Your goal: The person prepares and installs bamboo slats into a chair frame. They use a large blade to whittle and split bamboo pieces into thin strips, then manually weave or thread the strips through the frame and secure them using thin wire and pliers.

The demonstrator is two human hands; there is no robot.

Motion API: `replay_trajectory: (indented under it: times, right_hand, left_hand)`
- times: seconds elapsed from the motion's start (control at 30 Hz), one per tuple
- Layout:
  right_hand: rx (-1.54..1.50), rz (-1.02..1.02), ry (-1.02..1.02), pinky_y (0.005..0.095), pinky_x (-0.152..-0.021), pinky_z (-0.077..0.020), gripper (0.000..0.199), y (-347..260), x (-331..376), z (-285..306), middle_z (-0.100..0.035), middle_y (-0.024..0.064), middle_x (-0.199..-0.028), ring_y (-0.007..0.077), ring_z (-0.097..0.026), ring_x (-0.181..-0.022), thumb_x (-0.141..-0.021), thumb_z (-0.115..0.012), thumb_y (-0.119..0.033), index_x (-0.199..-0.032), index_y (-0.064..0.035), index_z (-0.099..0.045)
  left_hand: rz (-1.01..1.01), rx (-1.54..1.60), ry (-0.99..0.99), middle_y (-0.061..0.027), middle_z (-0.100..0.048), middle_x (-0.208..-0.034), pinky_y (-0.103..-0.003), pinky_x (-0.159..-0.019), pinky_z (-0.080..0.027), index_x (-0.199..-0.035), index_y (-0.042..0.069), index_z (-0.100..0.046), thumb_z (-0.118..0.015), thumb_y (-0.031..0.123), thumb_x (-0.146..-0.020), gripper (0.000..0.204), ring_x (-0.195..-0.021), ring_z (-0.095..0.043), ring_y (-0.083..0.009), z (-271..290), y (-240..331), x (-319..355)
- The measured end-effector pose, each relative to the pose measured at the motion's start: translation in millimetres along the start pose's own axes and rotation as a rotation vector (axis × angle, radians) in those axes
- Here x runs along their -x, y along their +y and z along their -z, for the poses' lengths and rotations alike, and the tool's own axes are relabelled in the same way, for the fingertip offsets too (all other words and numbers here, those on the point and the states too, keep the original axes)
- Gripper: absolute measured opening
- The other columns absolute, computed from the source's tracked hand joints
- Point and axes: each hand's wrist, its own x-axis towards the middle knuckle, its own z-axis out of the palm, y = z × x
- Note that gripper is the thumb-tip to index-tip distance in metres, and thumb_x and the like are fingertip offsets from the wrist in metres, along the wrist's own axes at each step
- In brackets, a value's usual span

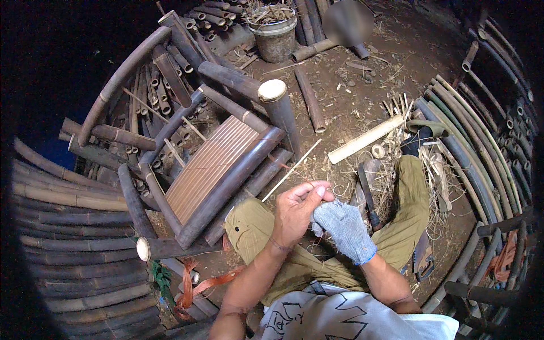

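Bamboo splint (292, 169): a thin, pale, straight sliver, pinched at its near end between the fingers of the bare left hand (297, 211) and slanting up and to the right, its far tip ending just beside the dark upright post with the pale cut top. It runs in the air above the person's knee and the lower right corner of the chair frame, close to its dark rail. The right hand (344, 229), in a grey knitted glove with a blue cuff, is pressed against the left hand's fingers at the splint's held end, which is hidden by the hands.
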Motion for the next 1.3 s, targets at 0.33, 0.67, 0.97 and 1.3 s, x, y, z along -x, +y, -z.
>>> replay_trajectory:
  times: [0.33, 0.67, 0.97, 1.3]
  right_hand:
    - [0.071, 0.031, -0.144, 0.0429, -0.062, -0.048, 0.006, -19, -4, 2, -0.062, 0.0069, -0.077, 0.0295, -0.063, -0.074, -0.086, -0.057, -0.015, -0.09, -0.012, -0.06]
    - [-0.435, -0.414, 0.137, 0.0367, -0.084, -0.0512, 0.031, -29, 4, 1, -0.066, 0.0127, -0.099, 0.0253, -0.065, -0.093, -0.085, -0.064, -0.009, -0.116, -0.0052, -0.063]
    - [-0.255, -0.183, 0.351, 0.0366, -0.092, -0.0489, 0.027, -24, -41, 60, -0.068, 0.0117, -0.104, 0.0266, -0.063, -0.101, -0.083, -0.069, -0.009, -0.109, -0.003, -0.068]
    - [-0.44, -0.193, 0.181, 0.0324, -0.079, -0.0527, 0.014, -20, -52, 58, -0.07, 0.0091, -0.095, 0.0202, -0.066, -0.087, -0.087, -0.068, -0.01, -0.099, -0.0033, -0.07]
  left_hand:
    - [-0.033, 0.302, 0.162, -0.0037, -0.059, -0.088, -0.03, -0.067, -0.059, -0.125, -0.005, -0.057, -0.051, 0.024, -0.103, 0.037, -0.074, -0.064, -0.0135, 6, 26, -12]
    - [-0.054, 0.173, 0.131, 0.0051, -0.047, -0.073, -0.018, -0.048, -0.032, -0.119, -0.003, -0.063, -0.053, 0.028, -0.103, 0.036, -0.059, -0.038, 0.0, 3, 29, -6]
    - [-0.324, -0.475, 0.139, -0.0075, -0.063, -0.078, -0.026, -0.064, -0.047, -0.107, -0.003, -0.07, -0.061, 0.015, -0.097, 0.022, -0.07, -0.058, -0.0117, -8, 37, 15]
    - [-0.053, -0.263, -0.044, -0.0023, -0.064, -0.077, -0.024, -0.059, -0.045, -0.1, -0.004, -0.07, -0.061, 0.018, -0.098, 0.024, -0.066, -0.055, -0.0069, -1, 35, 25]
